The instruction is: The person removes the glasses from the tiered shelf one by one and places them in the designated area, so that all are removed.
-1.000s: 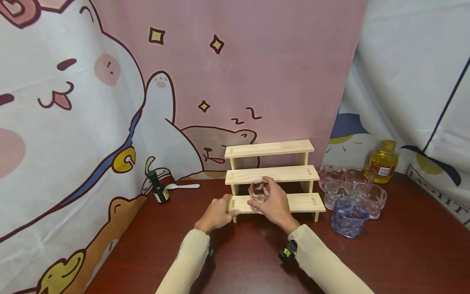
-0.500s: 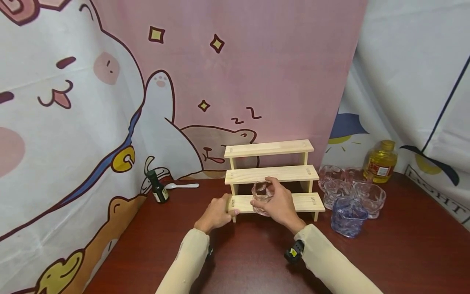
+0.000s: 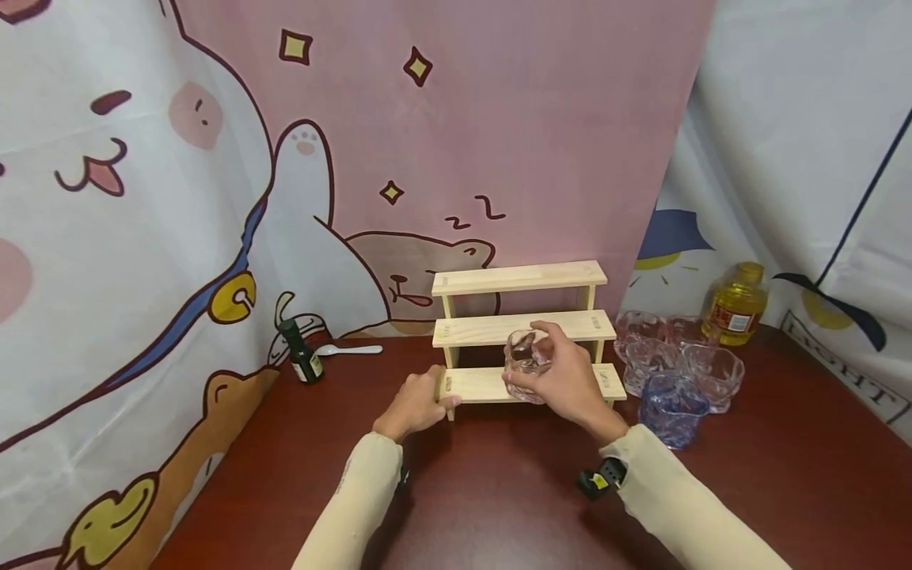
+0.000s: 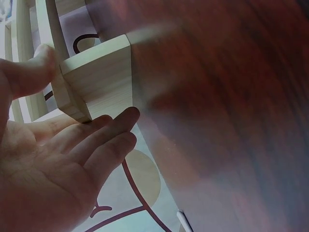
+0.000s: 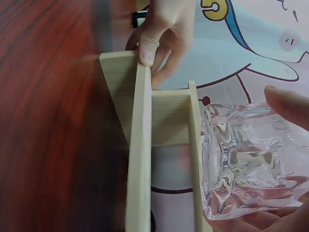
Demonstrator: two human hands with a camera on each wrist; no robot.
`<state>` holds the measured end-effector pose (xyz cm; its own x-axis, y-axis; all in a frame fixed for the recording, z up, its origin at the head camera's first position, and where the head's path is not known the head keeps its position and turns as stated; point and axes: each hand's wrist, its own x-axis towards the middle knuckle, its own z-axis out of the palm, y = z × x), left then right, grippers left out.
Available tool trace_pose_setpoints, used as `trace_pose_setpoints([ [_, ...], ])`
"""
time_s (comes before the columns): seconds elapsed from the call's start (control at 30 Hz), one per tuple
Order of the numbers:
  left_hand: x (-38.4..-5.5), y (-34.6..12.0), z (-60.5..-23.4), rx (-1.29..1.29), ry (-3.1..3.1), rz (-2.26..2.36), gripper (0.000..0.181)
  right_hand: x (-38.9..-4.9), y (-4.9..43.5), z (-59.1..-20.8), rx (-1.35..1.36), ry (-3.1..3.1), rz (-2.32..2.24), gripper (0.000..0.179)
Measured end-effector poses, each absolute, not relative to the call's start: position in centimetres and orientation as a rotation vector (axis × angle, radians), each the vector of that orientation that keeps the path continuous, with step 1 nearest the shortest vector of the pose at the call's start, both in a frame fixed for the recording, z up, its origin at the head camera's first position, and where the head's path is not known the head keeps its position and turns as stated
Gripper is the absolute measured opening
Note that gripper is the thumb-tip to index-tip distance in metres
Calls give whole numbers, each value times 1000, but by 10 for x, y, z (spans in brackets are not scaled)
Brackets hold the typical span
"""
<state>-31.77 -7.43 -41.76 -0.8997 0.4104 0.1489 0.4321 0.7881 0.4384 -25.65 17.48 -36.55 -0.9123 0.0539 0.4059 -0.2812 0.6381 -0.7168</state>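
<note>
A three-tier wooden stand [image 3: 473,385] stands on the dark red table. My left hand [image 3: 413,404] grips the left end of its lowest board; in the left wrist view the thumb [image 4: 36,72] presses one face and the fingers lie across the other side. A clear, wavy-sided glass [image 3: 526,368] is in my right hand [image 3: 573,388], pinched between thumb and fingers. It is over the lowest board and in front of the middle one; I cannot tell whether it touches either. In the right wrist view the glass [image 5: 251,159] appears beside the stand's boards.
Right of the stand is a cluster of several clear glasses [image 3: 716,376], with a blue glass [image 3: 673,408] in front. An oil bottle [image 3: 737,305] stands behind them. At left are a small dark bottle [image 3: 305,360] and a white spoon [image 3: 349,350]. Printed cloth hangs behind.
My right hand has carried the clear glass to the right along the lowest board. The left hand keeps its hold on the stand. The head view has shifted slightly.
</note>
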Motion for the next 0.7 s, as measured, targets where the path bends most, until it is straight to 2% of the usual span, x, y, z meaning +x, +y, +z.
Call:
trace_pose_setpoints([
  [0.43,-317,-78,-417,-688,-2929,-728,51,-241,202,-340,230,-2481,1109,85],
  [0.7,-317,-77,-416,-716,-2929,-737,51,-227,234,-321,224,-2553,1071,86],
])
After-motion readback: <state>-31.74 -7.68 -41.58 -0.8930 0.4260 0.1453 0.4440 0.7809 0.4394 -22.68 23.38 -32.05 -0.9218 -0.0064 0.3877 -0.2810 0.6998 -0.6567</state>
